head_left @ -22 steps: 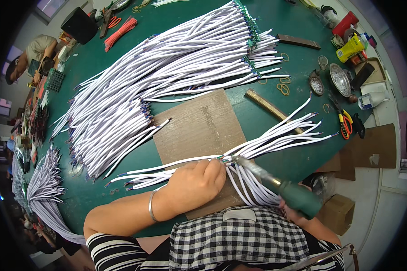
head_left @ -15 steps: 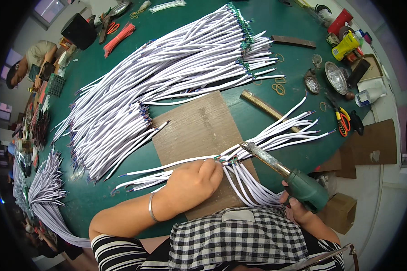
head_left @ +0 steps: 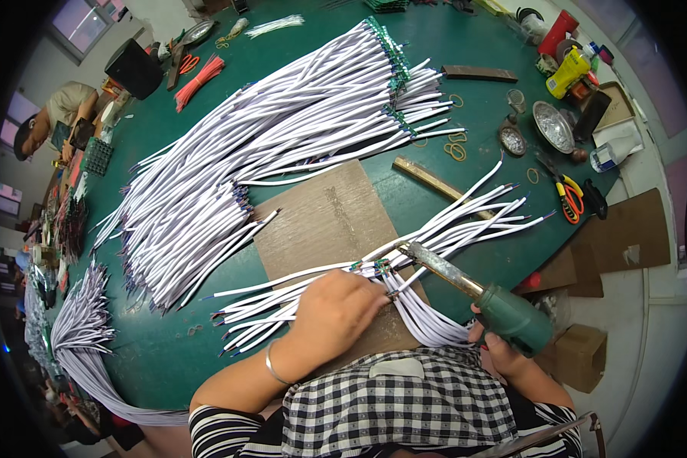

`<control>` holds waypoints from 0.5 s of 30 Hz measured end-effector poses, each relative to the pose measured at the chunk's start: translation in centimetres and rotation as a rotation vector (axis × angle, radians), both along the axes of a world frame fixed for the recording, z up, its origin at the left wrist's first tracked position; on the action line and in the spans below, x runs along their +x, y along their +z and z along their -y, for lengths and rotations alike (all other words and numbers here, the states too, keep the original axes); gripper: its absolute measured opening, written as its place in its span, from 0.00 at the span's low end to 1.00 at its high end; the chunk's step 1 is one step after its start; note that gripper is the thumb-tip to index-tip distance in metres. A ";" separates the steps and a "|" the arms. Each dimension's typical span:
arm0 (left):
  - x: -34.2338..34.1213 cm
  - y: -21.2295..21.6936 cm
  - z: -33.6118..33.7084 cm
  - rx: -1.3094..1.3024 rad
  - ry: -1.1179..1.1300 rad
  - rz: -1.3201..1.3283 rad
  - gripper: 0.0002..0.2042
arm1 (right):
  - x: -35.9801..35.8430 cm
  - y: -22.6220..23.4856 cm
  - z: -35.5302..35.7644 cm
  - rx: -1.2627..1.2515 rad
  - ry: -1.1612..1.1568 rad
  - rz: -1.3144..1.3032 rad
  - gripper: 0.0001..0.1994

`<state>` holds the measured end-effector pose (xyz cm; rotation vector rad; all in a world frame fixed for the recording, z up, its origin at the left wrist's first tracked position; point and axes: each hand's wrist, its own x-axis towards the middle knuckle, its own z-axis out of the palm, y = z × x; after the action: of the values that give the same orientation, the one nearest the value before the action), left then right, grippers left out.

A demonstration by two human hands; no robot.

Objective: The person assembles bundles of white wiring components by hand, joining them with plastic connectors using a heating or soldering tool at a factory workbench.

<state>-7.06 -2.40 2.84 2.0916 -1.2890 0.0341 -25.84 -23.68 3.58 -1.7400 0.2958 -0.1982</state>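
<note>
White wires point(head_left: 374, 269) are lying on the cardboard pad point(head_left: 324, 221) under the left hand point(head_left: 336, 313), fingers pinching them, while the right hand point(head_left: 504, 353) is gripping the soldering iron point(head_left: 473, 290), whose hot tip risks scorching nearby fingertips.

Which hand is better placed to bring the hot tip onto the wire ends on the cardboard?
Probably the right hand: it grips the green soldering iron, whose tip sits near the wire ends. The left hand presses the wires on the cardboard.

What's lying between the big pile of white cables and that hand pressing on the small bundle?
In the head view, a brown cardboard sheet on the green table.
</note>
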 end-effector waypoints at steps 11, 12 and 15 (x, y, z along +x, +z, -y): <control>1.6 -0.6 0.3 0.108 0.024 0.109 0.10 | -0.5 -0.5 1.3 -0.173 0.166 -0.035 0.15; 1.5 -0.5 0.3 0.114 0.022 0.109 0.10 | -0.5 -0.1 0.8 0.031 0.082 -0.088 0.16; 1.3 -0.4 0.2 0.108 -0.008 0.107 0.10 | 0.0 -0.5 1.3 0.175 0.092 -0.112 0.18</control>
<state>-5.71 -2.65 2.47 2.2018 -1.3903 0.0748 -25.82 -24.94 3.08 -1.5899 0.3043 -0.0077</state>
